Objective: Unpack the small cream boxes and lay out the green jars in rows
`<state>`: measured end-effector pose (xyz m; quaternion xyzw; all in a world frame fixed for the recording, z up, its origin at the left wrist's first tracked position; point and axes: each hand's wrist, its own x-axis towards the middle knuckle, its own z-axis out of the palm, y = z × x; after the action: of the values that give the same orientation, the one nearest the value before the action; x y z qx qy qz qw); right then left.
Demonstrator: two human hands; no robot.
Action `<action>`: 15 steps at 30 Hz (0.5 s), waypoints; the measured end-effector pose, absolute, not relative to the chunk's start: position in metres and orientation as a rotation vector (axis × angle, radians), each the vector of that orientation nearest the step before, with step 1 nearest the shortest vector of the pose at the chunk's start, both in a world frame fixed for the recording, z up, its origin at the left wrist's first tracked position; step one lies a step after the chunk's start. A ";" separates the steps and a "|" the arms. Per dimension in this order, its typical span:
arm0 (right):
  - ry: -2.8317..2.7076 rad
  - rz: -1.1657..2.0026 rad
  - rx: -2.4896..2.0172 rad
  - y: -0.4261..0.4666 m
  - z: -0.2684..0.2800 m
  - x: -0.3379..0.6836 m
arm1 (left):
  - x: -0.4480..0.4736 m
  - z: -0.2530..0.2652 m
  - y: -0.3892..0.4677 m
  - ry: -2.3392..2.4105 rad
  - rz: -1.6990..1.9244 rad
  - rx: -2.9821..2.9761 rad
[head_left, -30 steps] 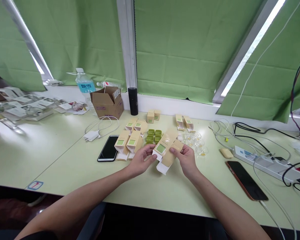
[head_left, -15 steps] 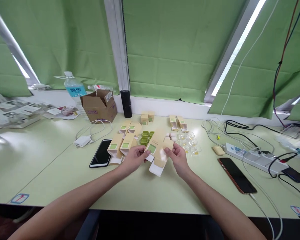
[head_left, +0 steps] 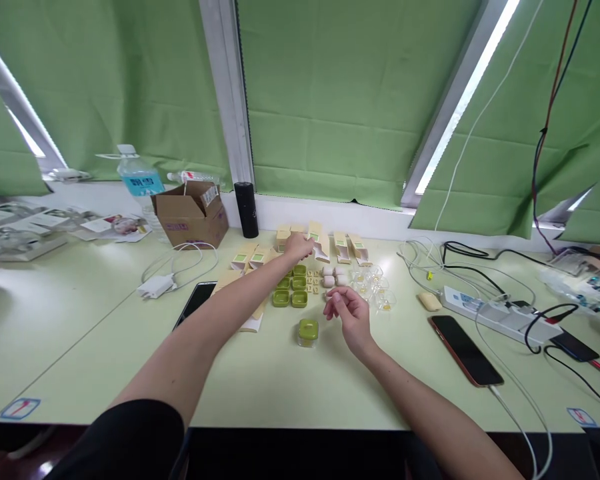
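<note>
I see a pale green desk running up to a white window sill at the far side. Green blinds cover the windows, with daylight showing through narrow gaps beside the grey frame.

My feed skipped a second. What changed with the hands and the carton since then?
Both hands held one tan carton before. Now the left hand has carried it back to the row of cartons by the window, fingers on the tan carton. The right hand has let go and hovers beside a green-lidded jar. Phones and power strip stayed put.
</note>
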<state>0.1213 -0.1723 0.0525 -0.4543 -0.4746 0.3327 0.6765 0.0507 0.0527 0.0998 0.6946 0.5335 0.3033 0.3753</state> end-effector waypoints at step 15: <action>-1.141 0.768 -1.019 -0.175 0.048 0.121 | 0.100 0.076 0.085 1.518 0.608 1.708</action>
<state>0.1213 -0.1748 0.0481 -0.4497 -0.5032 0.3388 0.6556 0.1002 0.0849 0.0760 0.6685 0.5941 0.2381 0.3788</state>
